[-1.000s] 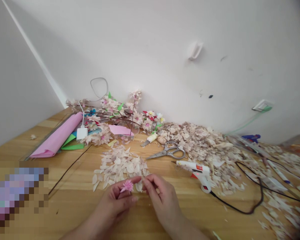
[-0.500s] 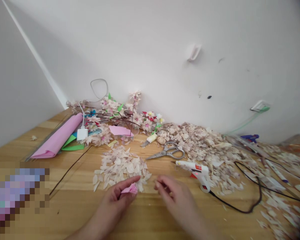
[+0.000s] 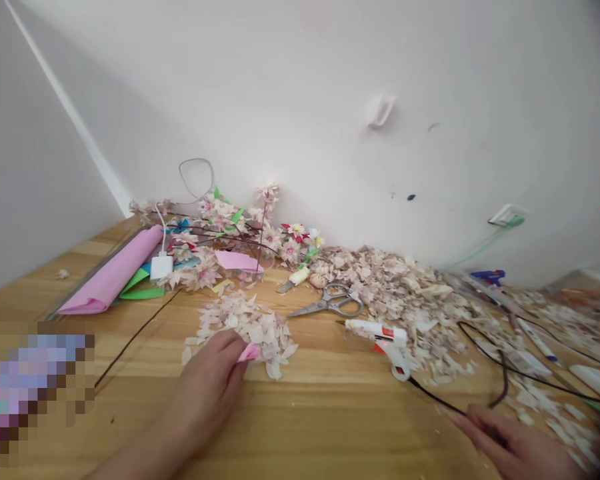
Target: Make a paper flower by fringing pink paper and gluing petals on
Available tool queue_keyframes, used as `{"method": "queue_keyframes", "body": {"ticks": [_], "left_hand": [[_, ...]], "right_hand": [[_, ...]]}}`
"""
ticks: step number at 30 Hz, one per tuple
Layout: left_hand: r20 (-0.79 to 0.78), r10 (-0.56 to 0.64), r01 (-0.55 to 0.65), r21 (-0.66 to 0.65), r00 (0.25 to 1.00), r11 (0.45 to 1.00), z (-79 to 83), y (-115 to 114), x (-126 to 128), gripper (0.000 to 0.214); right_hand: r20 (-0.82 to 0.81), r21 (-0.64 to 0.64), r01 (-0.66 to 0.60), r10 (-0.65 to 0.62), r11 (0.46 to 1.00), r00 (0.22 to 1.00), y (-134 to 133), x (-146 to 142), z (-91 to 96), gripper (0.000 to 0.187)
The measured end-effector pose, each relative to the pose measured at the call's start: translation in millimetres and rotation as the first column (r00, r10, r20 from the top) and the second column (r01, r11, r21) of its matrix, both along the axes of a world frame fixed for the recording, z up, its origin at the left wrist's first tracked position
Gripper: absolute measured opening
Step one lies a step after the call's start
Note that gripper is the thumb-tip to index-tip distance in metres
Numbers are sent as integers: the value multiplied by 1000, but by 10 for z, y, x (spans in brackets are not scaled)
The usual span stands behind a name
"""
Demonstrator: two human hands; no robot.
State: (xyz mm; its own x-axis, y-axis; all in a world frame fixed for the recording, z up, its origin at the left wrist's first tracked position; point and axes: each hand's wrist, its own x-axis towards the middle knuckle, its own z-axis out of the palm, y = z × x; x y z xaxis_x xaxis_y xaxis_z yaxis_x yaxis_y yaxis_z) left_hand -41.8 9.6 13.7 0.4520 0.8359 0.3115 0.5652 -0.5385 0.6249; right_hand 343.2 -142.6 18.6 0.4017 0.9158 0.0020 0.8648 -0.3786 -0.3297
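My left hand [image 3: 215, 377] is closed on a small folded piece of pink paper [image 3: 249, 353], which pokes out past the fingertips. It hovers at the near edge of a heap of pale dried petals [image 3: 247, 313]. Far to the right, my right hand [image 3: 515, 437] lies over the black cord [image 3: 435, 395] of a white glue gun [image 3: 380, 331]. Its thumb and fingers are drawn together; what they hold, if anything, I cannot make out. The glue gun rests on the wooden table [image 3: 330, 413], its nozzle pointing left.
Grey scissors [image 3: 330, 303] and a yellow-handled cutter [image 3: 295, 279] lie behind the petals. Finished flower stems [image 3: 225, 223] and a pink paper roll [image 3: 115, 270] are at the back left. A large petal pile [image 3: 395, 287] runs along the wall. A blue glue gun [image 3: 489, 276] is farther right.
My right hand has moved from beside the petal heap to the lower right, over the cord. The left hand has turned palm down and shifted left with the pink paper.
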Motion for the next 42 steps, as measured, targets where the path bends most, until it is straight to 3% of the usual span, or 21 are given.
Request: {"method": "queue_keyframes", "body": {"ticks": [3,6,9,12,15,18,21,24,26,28,33,36,39,42], "left_hand": [[-120,45,-31,118,992,993,9,145,-107,25],[-183,94,-67,148,979,987,26,279,-242,24],[-175,-91,101,47,980,994,41,343,-335,29],[-126,-321,319,-38,939,947,-2,347,-341,37],[-88,-385,381,-64,919,922,-91,318,-268,41],[-42,-383,376,-110,923,920,-138,246,-131,39],[68,-349,355,-229,935,906,-84,148,16,39],[243,-208,278,-305,948,911,10,102,73,37],[313,-107,203,-293,944,934,35,122,34,35],[350,-83,177,-245,933,953,14,159,-48,34],[307,-80,174,-293,948,940,-97,149,-195,31],[177,-178,223,-285,968,932,-137,113,-181,29],[50,-301,305,-204,952,930,-184,144,-159,33],[25,-322,322,-116,946,939,-237,214,-156,40]], "right_hand": [[-125,129,41,-24,991,992,166,-34,75,29],[-243,244,119,-59,962,968,423,-133,58,44],[-250,310,82,-2,947,968,671,-212,-81,50],[-230,285,53,15,957,973,853,-265,-220,49],[-276,273,102,-23,956,961,972,-305,-291,43],[-353,259,118,-20,959,936,1062,-336,-302,39],[-401,260,71,41,963,915,1141,-391,-264,39],[-444,248,8,106,969,890,1205,-476,-203,36],[-465,237,-39,148,971,873,1233,-527,-181,34],[-486,224,-82,184,971,854,1248,-558,-193,33],[-514,214,-67,171,975,841,1235,-553,-311,36],[-513,254,-79,203,964,834,1204,-501,-284,46],[-434,457,-11,234,889,870,1147,-450,-133,61],[-270,726,118,124,678,955,1046,-524,47,52]]}}
